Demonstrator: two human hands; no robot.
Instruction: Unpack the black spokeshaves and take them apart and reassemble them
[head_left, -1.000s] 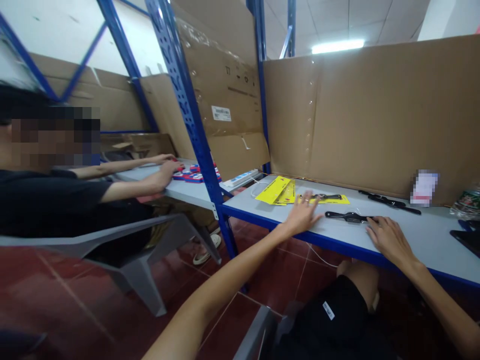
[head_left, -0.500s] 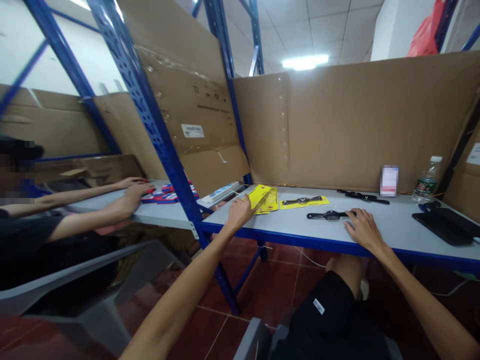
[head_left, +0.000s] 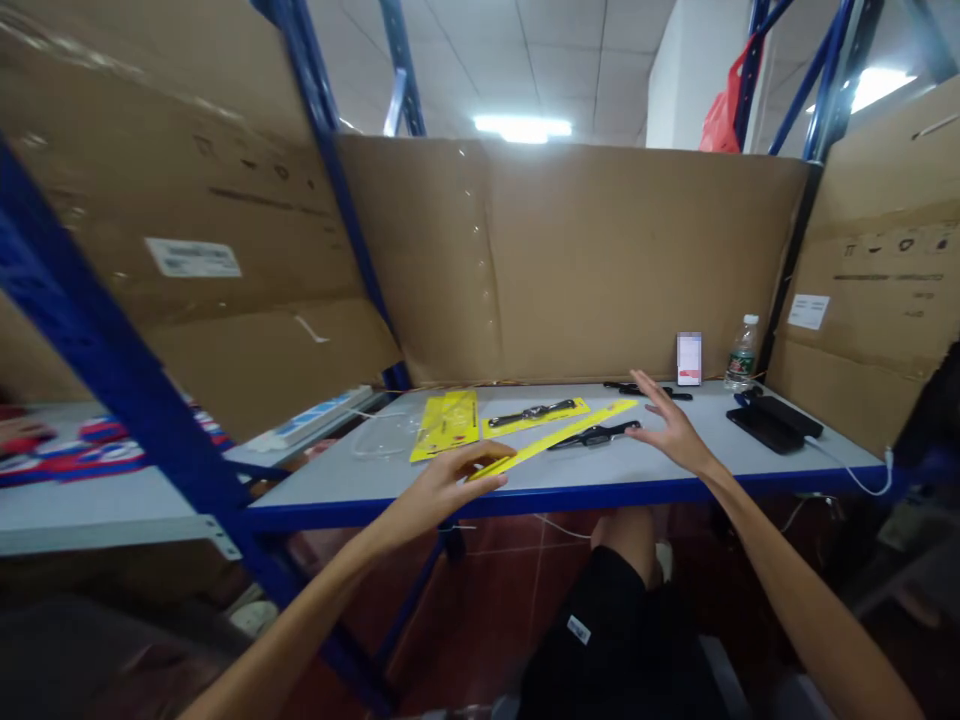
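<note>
My left hand [head_left: 442,485] grips the near end of a yellow card [head_left: 559,437], which is tilted nearly edge-on above the table. Open, with fingers spread, my right hand [head_left: 679,435] is by the card's far end; I cannot tell if it touches. Beneath the card lies a black spokeshave-like tool [head_left: 598,435], partly covered from view. Behind it, a similar black tool [head_left: 534,411] rests on another yellow card [head_left: 491,425]. A pile of yellow cards [head_left: 448,415] lies further left. Several more black tools [head_left: 649,389] lie at the back, partly behind my right fingers.
A lit phone [head_left: 689,358] and a water bottle [head_left: 742,358] stand at the back right, near a dark flat device [head_left: 765,426] with a white cable. Left are a power strip [head_left: 319,418], a blue post [head_left: 112,340] and red-and-blue packs [head_left: 82,455]. Cardboard panels [head_left: 600,260] enclose the table.
My view has swung right. My left hand has brought the yellow card from the pile towards my right hand. My right hand has lifted off the black tool and opened.
</note>
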